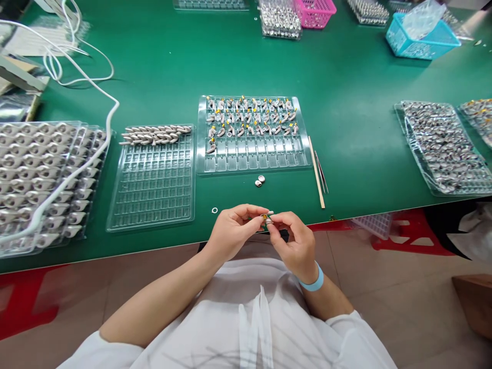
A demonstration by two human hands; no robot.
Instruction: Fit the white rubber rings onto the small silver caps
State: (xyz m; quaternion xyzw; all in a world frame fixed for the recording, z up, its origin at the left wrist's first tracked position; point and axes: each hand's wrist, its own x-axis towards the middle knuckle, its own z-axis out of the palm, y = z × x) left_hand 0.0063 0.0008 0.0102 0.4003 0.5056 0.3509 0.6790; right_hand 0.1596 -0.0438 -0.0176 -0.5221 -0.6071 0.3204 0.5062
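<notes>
Close to the table's front edge, my left hand (233, 229) and my right hand (295, 242) meet, fingertips closed around a small grey part with a bit of orange-yellow (265, 218). Its exact kind is too small to make out. Just beyond my fingers lie two small round silver pieces (260, 181). A thin white ring (214, 210) rests on the table left of them. Farther forward is a clear plastic tray (251, 171), its back rows filled with curved grey parts bearing orange-yellow tabs.
To the left, another clear tray (149, 195) carries grey parts along its back, beside stacked trays of larger grey parts (31, 179). A wooden stick (316, 171) and tweezers (322, 172) lie right of the middle tray. A white cable (92, 82) crosses the left side; a blue basket (423, 47) stands back right.
</notes>
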